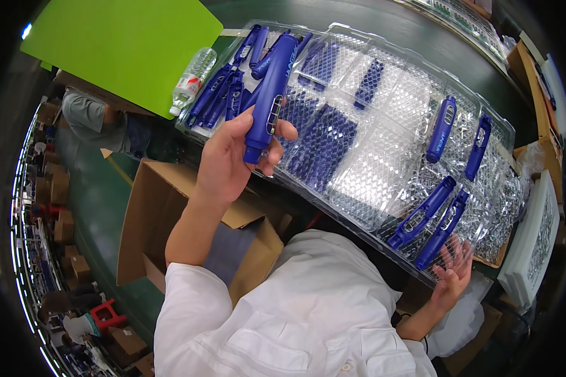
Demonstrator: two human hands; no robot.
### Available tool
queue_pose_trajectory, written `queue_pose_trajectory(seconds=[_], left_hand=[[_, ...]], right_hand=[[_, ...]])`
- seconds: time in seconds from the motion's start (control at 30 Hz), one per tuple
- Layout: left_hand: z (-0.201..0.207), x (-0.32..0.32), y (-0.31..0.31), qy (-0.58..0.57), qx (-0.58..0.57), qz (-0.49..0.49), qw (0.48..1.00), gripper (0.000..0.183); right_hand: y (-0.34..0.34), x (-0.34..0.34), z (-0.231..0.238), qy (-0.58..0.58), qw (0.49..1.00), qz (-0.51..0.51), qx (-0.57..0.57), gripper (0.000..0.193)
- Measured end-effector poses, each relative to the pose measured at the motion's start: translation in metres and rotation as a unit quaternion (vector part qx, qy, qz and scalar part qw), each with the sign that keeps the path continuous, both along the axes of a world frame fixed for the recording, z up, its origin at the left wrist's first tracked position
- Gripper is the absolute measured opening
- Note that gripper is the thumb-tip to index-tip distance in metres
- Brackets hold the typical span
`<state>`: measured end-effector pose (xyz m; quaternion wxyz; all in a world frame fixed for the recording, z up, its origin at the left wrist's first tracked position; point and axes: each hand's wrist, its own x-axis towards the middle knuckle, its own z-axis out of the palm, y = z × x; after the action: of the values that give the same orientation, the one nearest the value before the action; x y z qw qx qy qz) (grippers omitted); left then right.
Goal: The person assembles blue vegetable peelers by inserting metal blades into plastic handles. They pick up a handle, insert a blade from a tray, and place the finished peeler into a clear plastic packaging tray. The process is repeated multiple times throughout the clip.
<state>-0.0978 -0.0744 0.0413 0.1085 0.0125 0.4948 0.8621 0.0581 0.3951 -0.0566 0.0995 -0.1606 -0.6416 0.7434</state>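
Note:
My left hand [223, 157] is raised, its fingers wrapped round the lower part of a long blue plastic handle housing [277, 88] with a slotted window in its side. It is held tilted over the left part of a clear plastic tray [357, 224]. My right hand [456, 271] is at the tray's near right corner, fingers spread and holding nothing that I can see. Closest to it lies a blue housing [443, 229], beside another blue housing [421, 212]. Two more, a blue housing [442, 129] and a blue housing [478, 147], lie farther back.
Several blue housings are heaped at the tray's left end, near a plastic bottle [194, 81] and a green board [119, 50]. Many small shiny metal parts [503, 195] lie at the right. An open cardboard box [144, 220] stands below left. Another person [88, 116] is beyond it.

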Motion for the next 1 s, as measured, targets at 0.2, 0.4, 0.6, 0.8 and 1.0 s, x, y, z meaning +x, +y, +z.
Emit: queue_pose_trajectory(seconds=[0.2, 0.4, 0.6, 0.8, 1.0], left_hand=[[0.0, 0.003, -0.003, 0.023, -0.037, 0.023, 0.999, 0.054], [-0.001, 0.01, 0.004, 0.034, -0.211, 0.129, 0.968, 0.048], [-0.016, 0.011, -0.001, 0.027, -0.282, 0.142, 0.948, 0.037], [-0.014, 0.01, 0.002, -0.017, -0.203, 0.135, 0.97, 0.031], [-0.02, 0.009, -0.004, -0.012, -0.243, 0.129, 0.961, 0.024]], right_hand=[[0.001, 0.0, -0.002, -0.003, 1.0, 0.001, 0.014, 0.098], [0.001, 0.0, 0.001, -0.009, 1.0, 0.0, 0.011, 0.098], [0.002, 0.0, 0.001, -0.007, 1.0, 0.003, 0.008, 0.098], [-0.002, 0.0, 0.001, 0.013, 0.999, -0.02, -0.022, 0.092], [0.0, -0.001, -0.002, 0.008, 1.0, -0.019, -0.021, 0.094]])
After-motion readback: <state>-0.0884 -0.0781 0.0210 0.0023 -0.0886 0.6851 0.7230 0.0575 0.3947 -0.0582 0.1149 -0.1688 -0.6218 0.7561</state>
